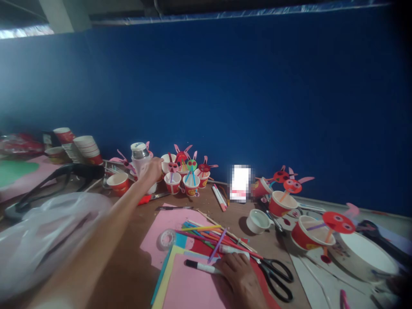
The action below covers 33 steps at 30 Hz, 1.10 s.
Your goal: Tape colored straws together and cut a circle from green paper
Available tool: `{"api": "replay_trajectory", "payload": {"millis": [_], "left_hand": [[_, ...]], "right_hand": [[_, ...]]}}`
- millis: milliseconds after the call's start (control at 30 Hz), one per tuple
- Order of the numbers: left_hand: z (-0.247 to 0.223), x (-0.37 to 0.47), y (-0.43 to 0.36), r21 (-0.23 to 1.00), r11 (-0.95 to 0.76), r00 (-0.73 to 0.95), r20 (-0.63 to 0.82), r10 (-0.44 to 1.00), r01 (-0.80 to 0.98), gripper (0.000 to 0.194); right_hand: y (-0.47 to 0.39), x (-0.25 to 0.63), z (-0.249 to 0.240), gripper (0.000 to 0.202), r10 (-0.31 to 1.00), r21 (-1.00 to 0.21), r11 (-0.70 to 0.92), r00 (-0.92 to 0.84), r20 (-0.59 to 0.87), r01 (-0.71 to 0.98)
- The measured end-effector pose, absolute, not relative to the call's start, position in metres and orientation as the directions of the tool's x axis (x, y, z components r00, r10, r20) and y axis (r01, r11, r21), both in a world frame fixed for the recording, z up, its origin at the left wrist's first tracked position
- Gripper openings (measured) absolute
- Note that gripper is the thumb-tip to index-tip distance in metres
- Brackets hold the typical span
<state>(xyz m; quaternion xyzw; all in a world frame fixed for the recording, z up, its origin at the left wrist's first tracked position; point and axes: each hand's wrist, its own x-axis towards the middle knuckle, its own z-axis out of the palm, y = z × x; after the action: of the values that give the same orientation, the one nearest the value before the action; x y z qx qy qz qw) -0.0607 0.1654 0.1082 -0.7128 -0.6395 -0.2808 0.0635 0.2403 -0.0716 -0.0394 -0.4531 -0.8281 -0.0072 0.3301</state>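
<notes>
My left hand [153,168] reaches far across the table to a paper cup [169,164] in the back group, its fingers curled at the cup's left rim and partly hidden. Beside it stand red and white cups with paper faces on sticks, such as a green face [192,165] and a pink one [173,167]. On a stack of pink paper [189,287], my right hand [240,272] lies with bent fingers over the end of a black-capped white marker [201,267]. Just beyond those fingers is another white marker [233,250].
Black-handled scissors [278,279], coloured sticks [206,234] and a tape roll [168,239] lie near the right hand. A white mug [258,221] stands beyond. More face cups [310,234] line the right; a plastic bag [54,231] and stacked cups [86,148] are left.
</notes>
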Motion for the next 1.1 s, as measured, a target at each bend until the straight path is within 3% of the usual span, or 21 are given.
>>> {"api": "replay_trajectory", "payload": {"millis": [333,567,933,1100], "left_hand": [[0.097,-0.054,0.198,0.0,-0.127,0.119,0.347,0.93,0.992,0.03],[0.103,-0.054,0.201,-0.156,-0.184,0.221,0.268,0.938,0.97,0.026],[0.11,-0.053,0.202,-0.246,-0.198,0.256,0.236,0.937,0.949,0.025],[0.113,-0.052,0.201,-0.248,-0.189,0.249,0.241,0.938,0.95,0.026]], "right_hand": [[-0.063,0.243,-0.046,0.024,0.657,-0.226,0.645,-0.38,0.651,0.73],[-0.069,0.242,-0.029,0.02,0.708,-0.248,0.609,-0.376,0.598,0.753],[-0.071,0.241,-0.033,0.015,0.749,-0.327,0.592,-0.354,0.56,0.737],[-0.07,0.242,-0.035,0.017,0.741,-0.294,0.587,-0.354,0.571,0.755]]}}
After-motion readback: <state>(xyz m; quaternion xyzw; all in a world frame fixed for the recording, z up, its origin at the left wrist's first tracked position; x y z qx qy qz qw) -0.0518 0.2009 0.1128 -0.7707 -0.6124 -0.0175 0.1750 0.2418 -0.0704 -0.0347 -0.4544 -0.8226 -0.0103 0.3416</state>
